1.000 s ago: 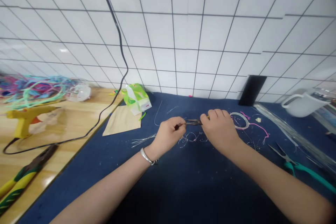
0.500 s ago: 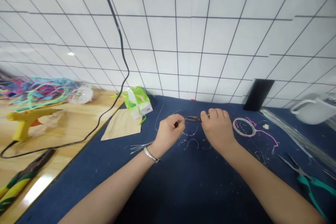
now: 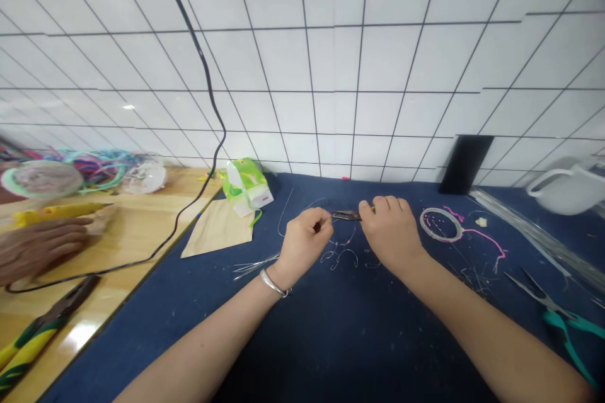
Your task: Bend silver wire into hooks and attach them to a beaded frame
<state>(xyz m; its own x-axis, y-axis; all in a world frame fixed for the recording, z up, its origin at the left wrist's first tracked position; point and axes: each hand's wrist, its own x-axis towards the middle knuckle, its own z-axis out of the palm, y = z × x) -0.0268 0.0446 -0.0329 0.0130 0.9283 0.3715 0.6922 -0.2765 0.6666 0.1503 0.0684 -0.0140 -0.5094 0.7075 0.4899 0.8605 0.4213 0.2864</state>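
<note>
My right hand is closed round the handles of small needle-nose pliers, whose dark jaws point left toward my other hand. Thumb and fingers of my left hand are pinched on a thin wire, mostly hidden, close to the plier tips. A silver bracelet is on that wrist. On the blue cloth below the hands lie curled wire pieces. To the right of my right hand sits a round clear dish with pink bits and a pink strand.
At left, another person's hand rests by a yellow glue gun. Yellow-green pliers lie on the wooden table. A tissue pack stands on beige paper. Teal-handled pliers and a white jug are at right.
Another person's hand has come in at the left by the glue gun, and a round clear container now shows behind it. My hands stay nearly in place; the view has shifted slightly.
</note>
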